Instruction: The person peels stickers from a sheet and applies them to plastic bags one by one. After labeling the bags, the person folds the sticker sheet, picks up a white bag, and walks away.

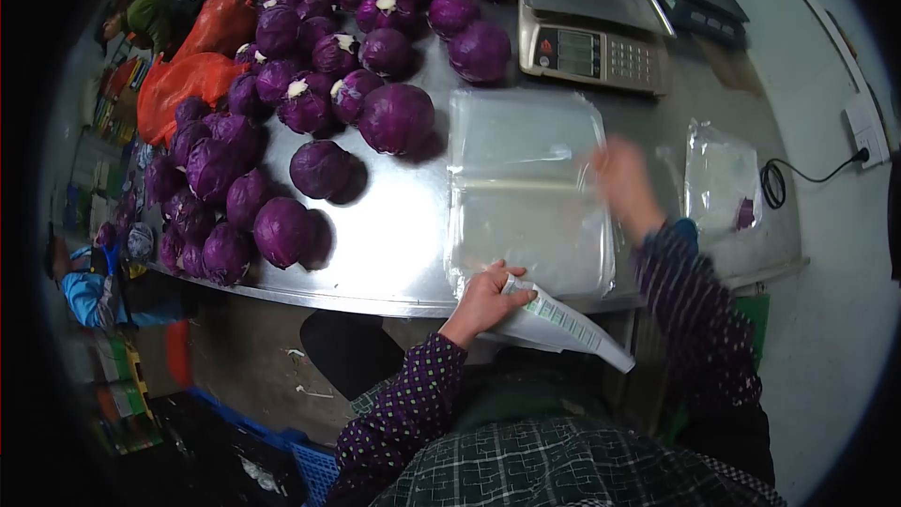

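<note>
My left hand [483, 302] is closed on a white strip of labels [568, 324] printed in green, held at the table's front edge. The strip hangs out over that edge towards my body. Beside it lies a flat stack of clear plastic bags [526, 225], whose near edge touches my left hand's fingers. Over the right side of the bags is my right hand [624, 180], smeared by motion. Its fingers are too blurred to show whether they hold anything.
Many purple cabbages [397, 119] cover the table's left and back. A scale [596, 52] stands behind the bags, with a second dark scale [699, 0] beyond. At right lie another clear bag [718, 174] and a black cable [774, 183]. Co-workers are at far left.
</note>
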Available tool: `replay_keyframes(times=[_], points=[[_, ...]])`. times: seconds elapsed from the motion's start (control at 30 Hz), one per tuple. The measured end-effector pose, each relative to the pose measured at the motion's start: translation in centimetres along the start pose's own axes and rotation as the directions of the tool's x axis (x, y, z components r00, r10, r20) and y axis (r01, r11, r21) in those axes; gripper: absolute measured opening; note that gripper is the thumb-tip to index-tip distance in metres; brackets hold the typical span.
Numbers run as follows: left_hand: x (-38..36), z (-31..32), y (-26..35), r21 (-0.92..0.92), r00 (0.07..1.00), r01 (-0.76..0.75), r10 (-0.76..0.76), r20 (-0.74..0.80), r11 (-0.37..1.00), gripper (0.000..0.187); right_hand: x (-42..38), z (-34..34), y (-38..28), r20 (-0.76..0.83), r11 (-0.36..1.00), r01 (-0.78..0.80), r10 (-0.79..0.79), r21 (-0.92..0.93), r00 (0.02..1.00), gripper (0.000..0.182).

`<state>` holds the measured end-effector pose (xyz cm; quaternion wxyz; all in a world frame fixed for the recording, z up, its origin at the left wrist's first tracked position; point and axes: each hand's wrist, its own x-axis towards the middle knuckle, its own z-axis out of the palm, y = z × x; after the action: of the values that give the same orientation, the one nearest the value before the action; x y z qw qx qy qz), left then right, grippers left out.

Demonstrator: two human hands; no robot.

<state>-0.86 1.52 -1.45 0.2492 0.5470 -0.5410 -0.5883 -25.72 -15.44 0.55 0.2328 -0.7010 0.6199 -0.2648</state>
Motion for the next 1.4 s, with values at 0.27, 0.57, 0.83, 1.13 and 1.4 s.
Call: replay_keyframes(times=[0.27, 0.57, 0.83, 1.13, 1.4], points=[[-0.1, 0.2, 0.3, -0.063, 0.999, 0.020, -0.022, -0.034, 0.998, 0.027, -5.8, -2.0, -7.7, 0.210, 0.895, -0.204, 0.128, 0.397, 0.969, 0.032], [-0.3, 0.2, -0.1, -0.111, 1.000, 0.024, -0.025, -0.007, 0.994, 0.034, -6.8, 1.0, -2.0, 0.215, 0.940, -0.040, 0.119, -0.338, 0.969, 0.039], [-2.3, -0.5, 2.6, -0.213, 0.999, 0.002, 0.007, 0.044, 0.977, 0.022, -10.6, 3.0, -2.9, 0.389, 0.988, 0.150, -0.128, -0.027, 0.912, 0.018], [0.0, 0.2, 0.1, -0.031, 0.999, -0.037, 0.038, 0.030, 0.999, 0.021, -5.9, 1.3, -3.0, 0.561, 0.985, -0.157, 0.088, 0.076, 0.823, 0.018], [0.3, -0.1, 0.0, -0.105, 0.999, 0.005, -0.001, 0.037, 0.994, 0.025, -0.8, -6.0, -8.6, -0.060, 0.847, 0.047, -0.018, 0.529, 0.998, 0.030]])
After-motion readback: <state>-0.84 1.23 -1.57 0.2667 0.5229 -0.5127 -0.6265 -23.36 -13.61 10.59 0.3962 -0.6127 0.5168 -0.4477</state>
